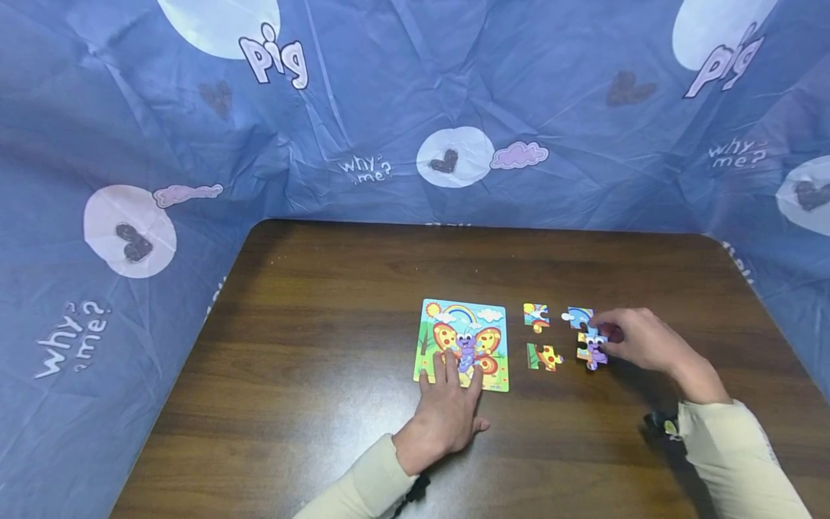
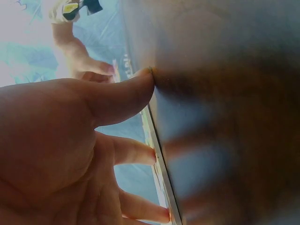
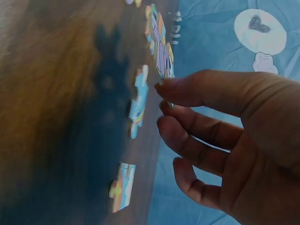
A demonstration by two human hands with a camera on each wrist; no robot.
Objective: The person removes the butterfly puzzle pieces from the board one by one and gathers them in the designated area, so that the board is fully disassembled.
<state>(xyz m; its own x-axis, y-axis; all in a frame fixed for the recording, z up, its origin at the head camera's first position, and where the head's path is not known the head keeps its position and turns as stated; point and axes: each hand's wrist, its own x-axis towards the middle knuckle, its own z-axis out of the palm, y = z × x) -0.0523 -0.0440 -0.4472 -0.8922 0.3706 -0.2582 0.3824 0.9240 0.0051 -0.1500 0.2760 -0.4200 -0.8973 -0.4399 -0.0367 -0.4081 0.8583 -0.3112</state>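
Head view: the left hand (image 1: 447, 414) rests, fingers (image 1: 452, 371) spread, on the butterfly picture board (image 1: 463, 333). The right hand (image 1: 648, 342) pinches a butterfly-face puzzle piece (image 1: 591, 347).

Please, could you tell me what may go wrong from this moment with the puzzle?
1. The right hand pinches the held piece near one end, so it might twist or slip out.
2. In the head view the held piece is very close to the nearest loose piece; it could bump that one.
3. The left hand covers some of the lower picture card, so matching there may be harder.
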